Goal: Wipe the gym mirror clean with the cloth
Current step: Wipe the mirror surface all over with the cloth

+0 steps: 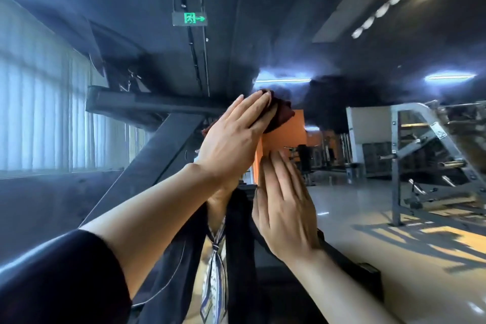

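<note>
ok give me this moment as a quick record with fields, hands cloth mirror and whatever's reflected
left hand: fingers straight, pressing the cloth flat on the glass
right hand: fingers straight, flat against the glass, holds nothing
cloth: dark red, bunched under the left fingers
mirror: hazy, faces the person
reflected: exit sign, weight rack, window blinds

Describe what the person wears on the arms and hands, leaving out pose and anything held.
The left hand and right hand are bare: no gloves, rings or watch show. The left arm has a dark sleeve, pushed up so the forearm is bare below it. The right forearm is bare as far as the frame shows; any sleeve there is out of view.
</note>
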